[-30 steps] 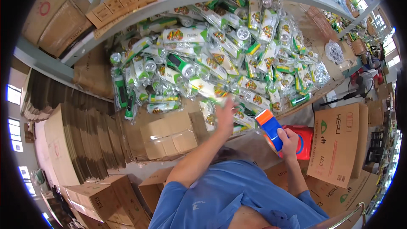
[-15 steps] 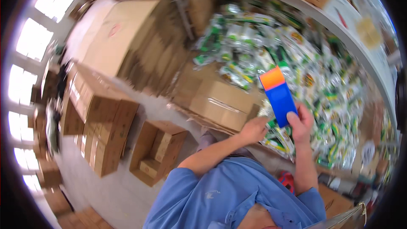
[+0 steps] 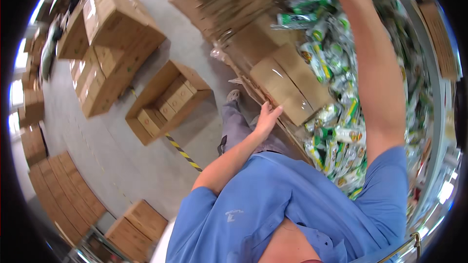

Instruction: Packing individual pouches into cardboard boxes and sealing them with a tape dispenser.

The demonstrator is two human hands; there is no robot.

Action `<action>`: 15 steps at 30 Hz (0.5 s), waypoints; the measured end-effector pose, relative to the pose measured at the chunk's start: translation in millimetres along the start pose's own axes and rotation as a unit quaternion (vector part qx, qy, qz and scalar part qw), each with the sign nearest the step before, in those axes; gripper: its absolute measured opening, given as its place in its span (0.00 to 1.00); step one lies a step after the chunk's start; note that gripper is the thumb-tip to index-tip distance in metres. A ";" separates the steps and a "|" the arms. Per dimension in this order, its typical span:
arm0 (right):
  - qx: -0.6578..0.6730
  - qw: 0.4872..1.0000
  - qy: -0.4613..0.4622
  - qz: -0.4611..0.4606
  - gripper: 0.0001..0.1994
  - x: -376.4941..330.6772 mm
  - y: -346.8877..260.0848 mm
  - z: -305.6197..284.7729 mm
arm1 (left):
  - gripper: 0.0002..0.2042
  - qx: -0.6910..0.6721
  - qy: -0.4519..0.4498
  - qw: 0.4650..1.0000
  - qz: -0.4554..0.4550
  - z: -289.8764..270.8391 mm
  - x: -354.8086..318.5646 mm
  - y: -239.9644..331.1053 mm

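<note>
- One view only, from the head camera, looking steeply down the person's blue shirt (image 3: 273,204).
- The left hand (image 3: 267,119) hangs low in front of the body with its fingers loosely spread and nothing in them; the fingertips (image 3: 276,111) reach the near lower corner of a taped cardboard box (image 3: 290,87), touching it or just short of it, I cannot tell which.
- The box lies up and to the right of those fingers, its long axis running from upper left to lower right, alongside the heap of green and white packets (image 3: 336,117) just beside it on the right.
- The right arm (image 3: 375,68) stretches up over the packets and leaves the picture at the top edge, so the right hand is out of sight and its fingers cannot be judged.
- The left hand is therefore the nearer one to the box.
- An open carton (image 3: 168,100) holding smaller boxes stands on the grey floor (image 3: 122,156), well apart to the left.
</note>
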State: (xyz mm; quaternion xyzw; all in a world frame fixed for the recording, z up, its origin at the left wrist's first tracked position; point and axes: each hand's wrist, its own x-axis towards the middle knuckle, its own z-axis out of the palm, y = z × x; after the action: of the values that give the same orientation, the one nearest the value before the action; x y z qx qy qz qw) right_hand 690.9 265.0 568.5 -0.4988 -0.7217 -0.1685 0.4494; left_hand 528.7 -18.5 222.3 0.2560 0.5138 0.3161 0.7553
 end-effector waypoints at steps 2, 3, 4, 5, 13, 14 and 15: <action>0.017 0.962 -0.161 0.218 0.14 -84.4 11.4 2.4 | 0.33 -0.022 0.010 0.996 0.083 -8.3 25.0 -15.0; 0.026 0.951 -0.164 0.259 0.15 -139.7 2.2 9.6 | 0.37 0.058 0.081 0.992 0.076 -3.2 30.8 -16.3; -0.058 0.946 -0.271 0.167 0.20 -228.9 61.2 8.8 | 0.41 0.135 0.130 0.980 0.068 21.5 37.9 -16.5; -0.044 0.840 -0.447 0.306 0.23 -284.9 44.1 17.3 | 0.44 0.122 0.154 0.980 0.040 19.4 37.7 -22.2; 0.162 0.766 -0.353 0.513 0.22 -340.8 19.1 -3.5 | 0.58 0.041 0.043 0.997 0.054 5.2 22.5 17.5; 0.183 0.775 -0.306 0.522 0.23 -338.1 4.6 -10.7 | 0.57 0.075 0.029 0.992 0.095 -14.8 9.4 32.6; 0.212 0.747 -0.322 0.542 0.24 -327.4 -15.7 -21.7 | 0.55 0.103 0.004 0.982 0.161 -46.2 -3.0 53.7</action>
State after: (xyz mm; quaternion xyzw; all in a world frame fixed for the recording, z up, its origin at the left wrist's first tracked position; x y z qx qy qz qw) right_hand 719.9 56.9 316.0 -0.7231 -0.4486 0.4309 0.3004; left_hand 473.0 18.0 246.6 0.4106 0.4982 0.3802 0.6623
